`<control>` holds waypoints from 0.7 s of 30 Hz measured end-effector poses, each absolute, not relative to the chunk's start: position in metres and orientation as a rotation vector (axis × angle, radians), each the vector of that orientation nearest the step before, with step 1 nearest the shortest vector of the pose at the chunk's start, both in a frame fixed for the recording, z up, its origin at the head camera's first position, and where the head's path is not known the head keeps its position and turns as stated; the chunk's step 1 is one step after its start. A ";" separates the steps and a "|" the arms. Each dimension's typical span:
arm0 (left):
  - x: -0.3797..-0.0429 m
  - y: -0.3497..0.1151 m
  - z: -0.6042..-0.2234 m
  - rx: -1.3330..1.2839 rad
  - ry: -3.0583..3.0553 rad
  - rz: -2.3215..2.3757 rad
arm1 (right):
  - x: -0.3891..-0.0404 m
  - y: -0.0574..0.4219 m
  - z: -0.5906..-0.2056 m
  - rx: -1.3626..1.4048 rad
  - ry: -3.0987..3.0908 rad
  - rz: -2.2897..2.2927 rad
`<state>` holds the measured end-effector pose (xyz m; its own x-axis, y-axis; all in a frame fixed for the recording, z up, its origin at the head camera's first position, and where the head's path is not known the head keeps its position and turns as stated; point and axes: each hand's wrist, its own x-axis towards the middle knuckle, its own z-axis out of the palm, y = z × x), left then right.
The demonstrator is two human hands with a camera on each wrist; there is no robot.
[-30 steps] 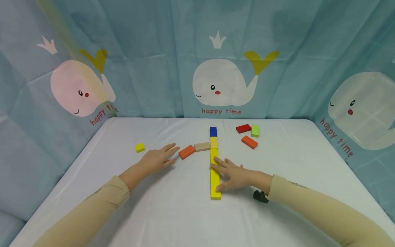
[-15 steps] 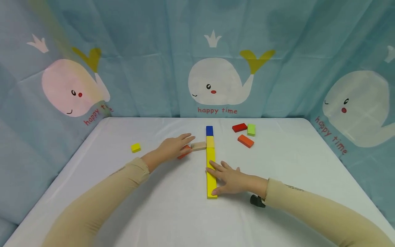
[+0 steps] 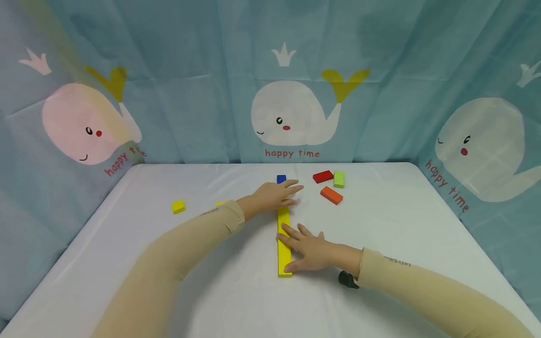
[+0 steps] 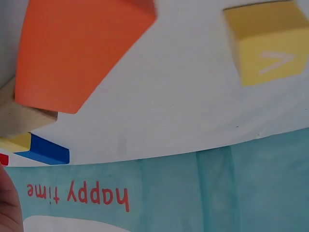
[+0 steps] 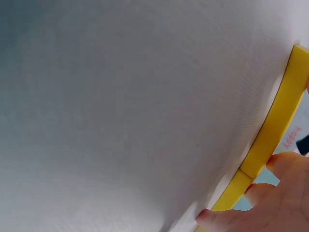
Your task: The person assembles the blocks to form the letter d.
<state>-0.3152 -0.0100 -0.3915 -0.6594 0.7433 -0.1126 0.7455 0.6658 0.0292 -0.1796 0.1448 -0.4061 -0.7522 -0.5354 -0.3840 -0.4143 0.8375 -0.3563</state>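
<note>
A straight row of blocks runs away from me: long yellow blocks [image 3: 284, 256] nearest, a blue block [image 3: 281, 179] at the far end. My left hand [image 3: 272, 195] reaches over the far part of this row, its fingers extended. Whether it touches the blocks is unclear. In the left wrist view an orange block [image 4: 82, 58] and a beige block [image 4: 24, 116] stand beside the row; my left arm hides them in the head view. My right hand [image 3: 310, 249] rests spread fingers on the yellow blocks, whose joint shows in the right wrist view.
A red block [image 3: 323, 176], a green block [image 3: 339, 180] and an orange-red block [image 3: 331, 195] lie right of the row. Farther left is a small yellow block [image 3: 178, 206]; another, marked yellow block [image 4: 270, 53] is mostly behind my left sleeve. A whale-print curtain [image 3: 190, 117] surrounds the table.
My left hand has moved right, past the orange and beige blocks, to above the far part of the row. The right hand stays on the yellow blocks; the head view has shifted slightly.
</note>
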 end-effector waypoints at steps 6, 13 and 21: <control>-0.323 0.001 -0.393 1.239 2.764 -0.083 | -0.180 0.149 -0.407 -0.717 2.519 -0.370; -0.327 0.013 -0.398 1.323 2.718 -0.045 | -0.167 0.164 -0.404 -0.784 2.466 -0.403; -0.331 0.039 -0.407 1.449 2.669 -0.108 | -0.151 0.170 -0.403 -0.822 2.444 -0.416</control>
